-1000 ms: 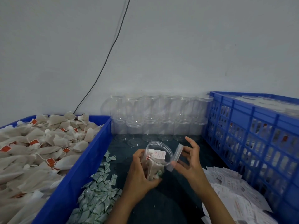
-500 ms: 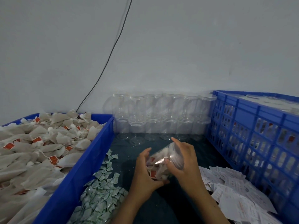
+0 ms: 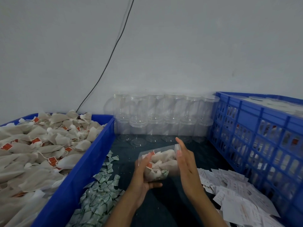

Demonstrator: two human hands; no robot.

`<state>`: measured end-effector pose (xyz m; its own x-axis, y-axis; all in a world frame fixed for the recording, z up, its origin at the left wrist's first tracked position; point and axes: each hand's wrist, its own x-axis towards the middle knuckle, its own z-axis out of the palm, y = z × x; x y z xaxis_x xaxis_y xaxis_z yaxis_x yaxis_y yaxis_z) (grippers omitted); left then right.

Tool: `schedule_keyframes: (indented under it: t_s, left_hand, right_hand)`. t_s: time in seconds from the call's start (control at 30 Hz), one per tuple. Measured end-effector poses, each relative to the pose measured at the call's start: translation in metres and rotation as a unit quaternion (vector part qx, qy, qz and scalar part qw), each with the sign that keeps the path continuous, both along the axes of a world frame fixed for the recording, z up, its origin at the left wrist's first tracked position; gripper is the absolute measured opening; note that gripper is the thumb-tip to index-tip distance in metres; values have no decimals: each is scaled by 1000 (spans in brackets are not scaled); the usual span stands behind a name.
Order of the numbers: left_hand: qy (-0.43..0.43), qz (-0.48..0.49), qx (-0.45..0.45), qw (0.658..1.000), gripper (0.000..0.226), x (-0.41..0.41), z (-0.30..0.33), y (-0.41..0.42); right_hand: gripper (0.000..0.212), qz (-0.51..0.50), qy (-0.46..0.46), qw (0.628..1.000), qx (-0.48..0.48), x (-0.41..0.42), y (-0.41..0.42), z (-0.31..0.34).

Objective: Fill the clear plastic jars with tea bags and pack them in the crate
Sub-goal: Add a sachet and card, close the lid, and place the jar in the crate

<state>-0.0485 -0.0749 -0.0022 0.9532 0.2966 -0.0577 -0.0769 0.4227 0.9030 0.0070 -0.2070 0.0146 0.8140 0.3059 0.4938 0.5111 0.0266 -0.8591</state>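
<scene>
A plain grey wall, crossed by a thin black cable, stood behind a dark work surface. Two stacked rows of empty clear jars lined the wall. At left, a blue bin held loose tea bags; at right stood a blue crate with jars visible through its slots. Small green-printed packets lay beside the bin, and white paper slips lay beside the crate. Between them, a filled jar lay tilted on its side in mid-air. The left hand gripped its base end, fingers curled around it. The right hand, fingers straight, pressed flat against the lid.
</scene>
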Motion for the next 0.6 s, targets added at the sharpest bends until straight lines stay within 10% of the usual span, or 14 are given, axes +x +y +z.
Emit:
schedule_keyframes:
  t_s: [0.27, 0.6]
  left_hand:
    - [43, -107, -90, 989, 61, -5, 3, 5]
    - [-18, 35, 46, 998, 74, -3, -4, -10]
  right_hand:
    - [47, 27, -195, 978, -61, 4, -14, 10]
    - [19, -22, 62, 998, -14, 10, -3, -3]
